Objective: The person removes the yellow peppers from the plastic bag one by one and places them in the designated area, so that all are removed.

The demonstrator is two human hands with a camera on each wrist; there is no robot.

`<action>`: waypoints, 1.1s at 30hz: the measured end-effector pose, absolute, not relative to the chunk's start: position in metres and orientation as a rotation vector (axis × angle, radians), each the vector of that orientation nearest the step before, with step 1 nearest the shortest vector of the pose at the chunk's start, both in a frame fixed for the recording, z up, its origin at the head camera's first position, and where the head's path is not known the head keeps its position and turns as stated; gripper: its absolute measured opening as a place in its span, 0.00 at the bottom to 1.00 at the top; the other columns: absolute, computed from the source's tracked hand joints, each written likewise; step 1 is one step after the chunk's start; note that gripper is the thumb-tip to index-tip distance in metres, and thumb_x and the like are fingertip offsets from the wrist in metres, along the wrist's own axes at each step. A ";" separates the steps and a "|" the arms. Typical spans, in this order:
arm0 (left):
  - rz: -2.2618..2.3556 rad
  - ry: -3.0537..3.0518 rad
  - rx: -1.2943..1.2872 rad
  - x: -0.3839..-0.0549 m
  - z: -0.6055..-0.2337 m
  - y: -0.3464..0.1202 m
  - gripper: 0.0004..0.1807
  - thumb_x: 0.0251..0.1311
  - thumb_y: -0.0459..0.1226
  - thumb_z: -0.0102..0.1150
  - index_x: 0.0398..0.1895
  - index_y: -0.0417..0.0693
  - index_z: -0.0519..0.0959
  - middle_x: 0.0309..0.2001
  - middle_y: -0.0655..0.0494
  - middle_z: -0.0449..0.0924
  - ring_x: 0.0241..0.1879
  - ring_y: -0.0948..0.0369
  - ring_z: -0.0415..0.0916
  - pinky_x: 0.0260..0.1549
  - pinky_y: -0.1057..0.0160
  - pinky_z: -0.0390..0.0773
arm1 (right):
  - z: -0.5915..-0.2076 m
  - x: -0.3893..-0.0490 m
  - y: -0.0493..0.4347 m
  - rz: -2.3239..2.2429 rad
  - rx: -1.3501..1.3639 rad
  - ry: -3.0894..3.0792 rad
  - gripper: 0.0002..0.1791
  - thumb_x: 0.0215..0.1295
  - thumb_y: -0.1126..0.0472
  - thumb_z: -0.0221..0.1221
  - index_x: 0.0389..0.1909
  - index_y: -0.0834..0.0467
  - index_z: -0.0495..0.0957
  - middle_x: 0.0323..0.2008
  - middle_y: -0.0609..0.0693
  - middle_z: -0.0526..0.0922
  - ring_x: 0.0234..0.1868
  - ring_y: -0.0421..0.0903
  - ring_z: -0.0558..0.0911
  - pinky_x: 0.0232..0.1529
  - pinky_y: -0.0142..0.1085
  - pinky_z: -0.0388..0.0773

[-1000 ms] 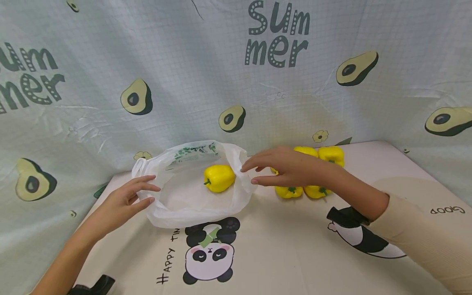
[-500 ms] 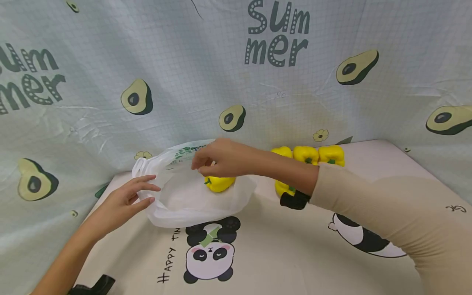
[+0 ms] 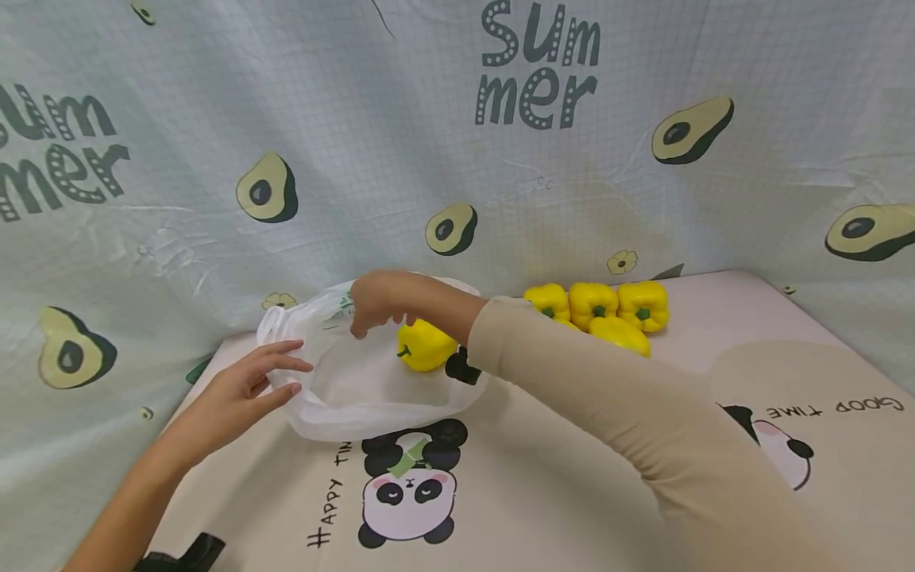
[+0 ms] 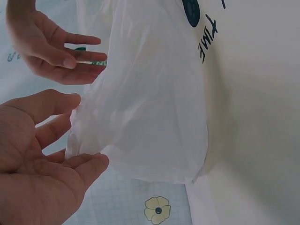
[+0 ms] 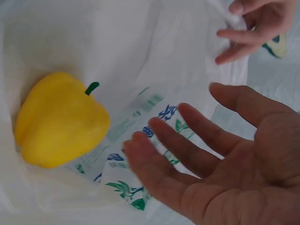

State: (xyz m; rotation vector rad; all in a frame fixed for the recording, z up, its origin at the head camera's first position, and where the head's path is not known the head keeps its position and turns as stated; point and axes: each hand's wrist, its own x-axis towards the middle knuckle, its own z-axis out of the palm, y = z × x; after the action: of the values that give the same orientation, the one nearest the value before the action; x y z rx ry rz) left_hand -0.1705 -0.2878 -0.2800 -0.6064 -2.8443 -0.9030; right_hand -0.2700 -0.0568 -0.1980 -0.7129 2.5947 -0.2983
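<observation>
A white plastic bag (image 3: 357,421) stands with its mouth spread wide on the table. Inside lies a yellow bell pepper (image 3: 426,347) with a green stem, which the right wrist view shows whole (image 5: 61,122). My left hand (image 3: 239,393) is at the bag's left rim, loosely extended fingers touching the plastic (image 4: 140,117). My right hand (image 3: 382,300) hovers over the bag's opening near its far side. In the right wrist view that hand (image 5: 206,159) is empty, palm showing and fingers loosely spread beside the bag's printed green leaves.
Several more yellow bell peppers (image 3: 592,304) sit together at the back right, some partly hidden by my right sleeve (image 3: 572,381). Behind the table hangs a curtain (image 3: 357,159) printed with avocados. The tablecloth (image 3: 529,492) carries panda prints.
My right hand has moved left from the bag's right rim to above its opening, the sleeve now covering part of the pepper group. My left hand stays at the left rim.
</observation>
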 end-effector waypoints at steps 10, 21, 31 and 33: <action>-0.906 -2.882 -0.580 -0.171 -0.277 -0.287 0.13 0.68 0.35 0.63 0.54 0.45 0.81 0.72 0.38 0.65 0.70 0.36 0.61 0.60 0.33 0.65 | -0.215 -0.308 -0.057 0.038 -0.646 2.565 0.36 0.69 0.49 0.64 0.73 0.56 0.66 0.66 0.52 0.75 0.66 0.48 0.74 0.64 0.41 0.73; -0.910 -2.874 -0.596 -0.171 -0.278 -0.289 0.12 0.68 0.36 0.63 0.53 0.46 0.82 0.72 0.39 0.66 0.70 0.36 0.61 0.60 0.34 0.65 | -0.243 -0.327 -0.043 0.097 -0.541 2.529 0.33 0.66 0.43 0.66 0.67 0.54 0.74 0.64 0.49 0.76 0.59 0.47 0.75 0.59 0.40 0.78; -0.905 -2.867 -0.596 -0.173 -0.279 -0.287 0.13 0.67 0.34 0.64 0.54 0.46 0.82 0.71 0.39 0.66 0.70 0.37 0.61 0.61 0.36 0.67 | -0.259 -0.337 -0.024 -0.026 -0.822 2.432 0.33 0.65 0.44 0.67 0.71 0.39 0.72 0.73 0.47 0.67 0.66 0.49 0.69 0.67 0.44 0.70; -0.898 -2.867 -0.596 -0.173 -0.279 -0.287 0.13 0.68 0.34 0.64 0.54 0.46 0.82 0.71 0.39 0.67 0.70 0.37 0.62 0.61 0.35 0.67 | -0.262 -0.340 -0.020 -0.047 -0.934 2.399 0.35 0.64 0.45 0.69 0.72 0.40 0.72 0.74 0.47 0.67 0.69 0.48 0.67 0.71 0.45 0.65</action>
State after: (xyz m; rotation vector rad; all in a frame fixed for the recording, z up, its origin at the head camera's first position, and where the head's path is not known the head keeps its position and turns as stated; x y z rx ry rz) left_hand -0.1734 -0.2865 -0.2786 -0.5963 -2.8671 -0.8984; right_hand -0.3399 -0.0200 -0.2622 -0.9341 2.3990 -0.0473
